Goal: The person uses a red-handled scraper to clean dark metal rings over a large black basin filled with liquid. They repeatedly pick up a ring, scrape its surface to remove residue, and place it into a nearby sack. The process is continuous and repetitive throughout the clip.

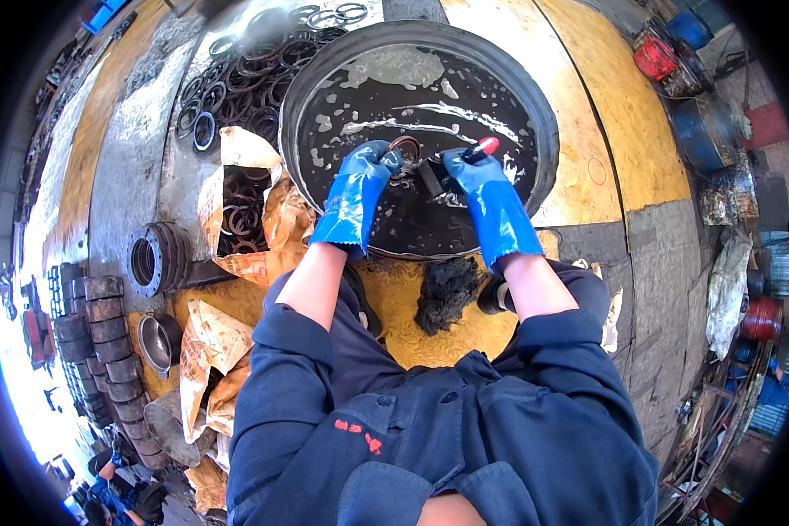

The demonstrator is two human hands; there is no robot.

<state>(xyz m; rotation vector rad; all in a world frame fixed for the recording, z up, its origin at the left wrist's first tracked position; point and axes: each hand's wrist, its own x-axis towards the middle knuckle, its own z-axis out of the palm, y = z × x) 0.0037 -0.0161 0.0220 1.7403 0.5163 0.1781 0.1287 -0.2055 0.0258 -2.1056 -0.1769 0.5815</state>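
Both my hands wear long blue rubber gloves and are over a wide round black tub (548,131) of dark liquid with pale foam patches. My left hand (368,167) is closed on a brownish metal ring (404,142), held upright above the liquid. Beside it, my right hand (475,171) grips a brush (431,178) with a dark, blocky head pointing toward the ring. The red end of its handle (485,147) sticks out past my fingers. Brush head and ring are close together; whether they touch I cannot tell.
Many dark rings (237,88) lie heaped left of the tub. An open paper sack (276,219) holds more rings. Further left are stacked flanged rings (153,259), a metal bowl (159,340) and piled cylinders (110,333). A black rag-like clump (447,294) lies between my feet.
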